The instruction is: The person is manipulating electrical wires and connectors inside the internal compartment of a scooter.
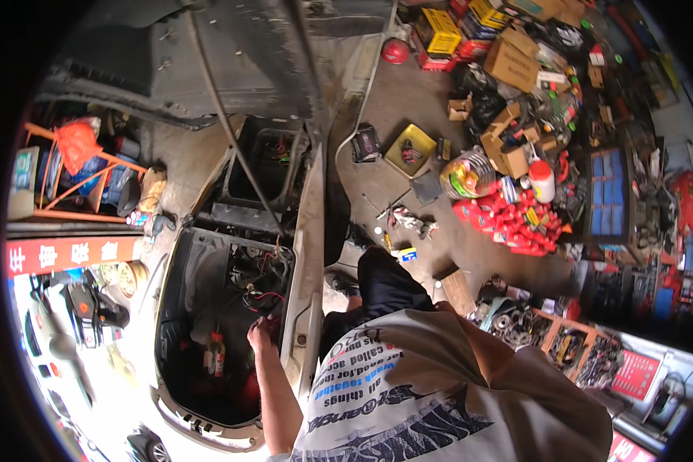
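My left hand (pixel 262 332) reaches into the open dark compartment (pixel 179 269) of a vehicle, close to its right wall. Its fingers are drawn together beside some loose wires (pixel 266 296), red among them; what they hold, if anything, is too small to tell. A bottle with a red cap (pixel 215 356) sits lower in the compartment. Out to the right, my right arm (pixel 477 339) is bent, with the right hand (pixel 443 306) near my thigh and its fingers mostly hidden. A thin prop rod (pixel 235 131) slants across the vehicle under a raised dark panel (pixel 162 61).
On the floor at right lie a yellow tray (pixel 410 151) with tools, a crumpled cloth (pixel 413 222) and a wooden block (pixel 458 291). Red packages (pixel 516 223), cardboard boxes (pixel 513 61) and parts crowd the far right. At left stands an orange metal rack (pixel 85 189).
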Motion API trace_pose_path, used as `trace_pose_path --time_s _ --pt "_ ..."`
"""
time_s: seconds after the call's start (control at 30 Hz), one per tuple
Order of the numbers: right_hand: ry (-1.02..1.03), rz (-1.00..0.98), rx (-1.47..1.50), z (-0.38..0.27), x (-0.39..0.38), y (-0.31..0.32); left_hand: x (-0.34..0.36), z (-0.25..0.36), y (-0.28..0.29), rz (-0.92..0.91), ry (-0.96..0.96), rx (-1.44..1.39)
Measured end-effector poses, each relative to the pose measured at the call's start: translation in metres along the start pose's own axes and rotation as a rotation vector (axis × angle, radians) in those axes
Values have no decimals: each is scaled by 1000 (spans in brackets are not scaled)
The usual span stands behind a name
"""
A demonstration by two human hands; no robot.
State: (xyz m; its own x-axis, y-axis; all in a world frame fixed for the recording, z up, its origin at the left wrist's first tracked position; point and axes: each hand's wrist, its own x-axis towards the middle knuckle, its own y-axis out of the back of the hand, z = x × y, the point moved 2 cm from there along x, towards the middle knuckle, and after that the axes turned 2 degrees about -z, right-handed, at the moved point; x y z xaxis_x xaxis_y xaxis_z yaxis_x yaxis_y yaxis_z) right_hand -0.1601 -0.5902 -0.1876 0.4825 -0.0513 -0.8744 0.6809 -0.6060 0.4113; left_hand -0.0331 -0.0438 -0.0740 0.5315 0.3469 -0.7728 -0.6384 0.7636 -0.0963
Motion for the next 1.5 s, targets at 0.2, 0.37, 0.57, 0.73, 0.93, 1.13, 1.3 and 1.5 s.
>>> trace_pose_path --time_s 0.2,0.37,0.57,0.73,0.93,1.13,1.3,1.5 --pt "-46 -8 76 9 -28 -18 18 -8 8 -37 -28 72" --pt "-52 -9 77 17 -29 -1 17 -8 7 -13 -40 101" --pt "-47 -14 17 89 43 45 7 -2 1 79 -148 284" --pt "590 -117 155 155 111 119 11 2 0 263 -377 959" --pt "-179 243 709 145 62 253 0 -1 -5 533 -342 1304" --pt "-269 316 787 170 72 313 -9 4 -40 702 -358 1413" --pt "-242 202 864 174 109 289 -6 5 -39 662 -343 1495" --pt "-89 117 855 129 183 195 -1 7 -50 478 -206 1607"
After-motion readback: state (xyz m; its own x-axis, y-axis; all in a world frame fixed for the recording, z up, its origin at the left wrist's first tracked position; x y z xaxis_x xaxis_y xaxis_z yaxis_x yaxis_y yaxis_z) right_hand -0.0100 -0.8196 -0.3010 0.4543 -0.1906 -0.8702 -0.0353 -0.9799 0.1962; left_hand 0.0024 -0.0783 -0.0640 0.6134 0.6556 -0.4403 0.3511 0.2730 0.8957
